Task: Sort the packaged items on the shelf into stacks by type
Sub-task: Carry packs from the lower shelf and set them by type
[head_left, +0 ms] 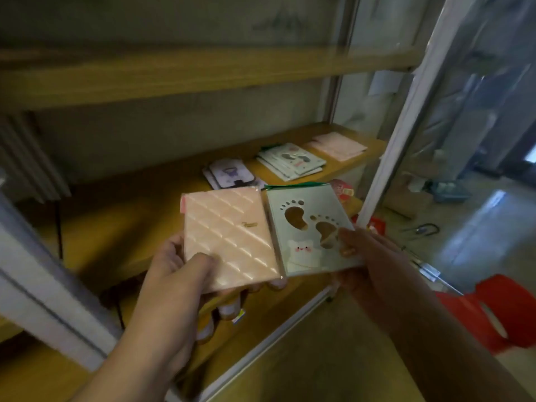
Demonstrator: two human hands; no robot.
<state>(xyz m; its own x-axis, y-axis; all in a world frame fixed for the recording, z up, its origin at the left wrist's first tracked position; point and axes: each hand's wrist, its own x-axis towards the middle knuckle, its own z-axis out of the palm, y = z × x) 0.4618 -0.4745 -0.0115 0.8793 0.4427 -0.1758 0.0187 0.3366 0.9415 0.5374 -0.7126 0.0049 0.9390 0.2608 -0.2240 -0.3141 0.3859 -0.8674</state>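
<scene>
My left hand (179, 274) grips a pink quilted packaged item (229, 236) in front of the shelf, thumb on top and fingers underneath. Beside it, my right hand (368, 265) pinches a pale green package with footprint cut-outs (307, 227) by its right edge. The two packages touch side by side above the wooden shelf (116, 236). On the shelf behind them lie three stacks: white-and-purple packages (229, 174), green footprint packages (293, 161) and pink packages (338, 146) at the far right.
A red-and-yellow packet (343, 191) lies near the shelf's right edge. A white metal upright (406, 117) frames the shelf on the right. A red plastic stool (493, 311) stands on the floor at lower right. Another wooden shelf board (174, 74) runs above.
</scene>
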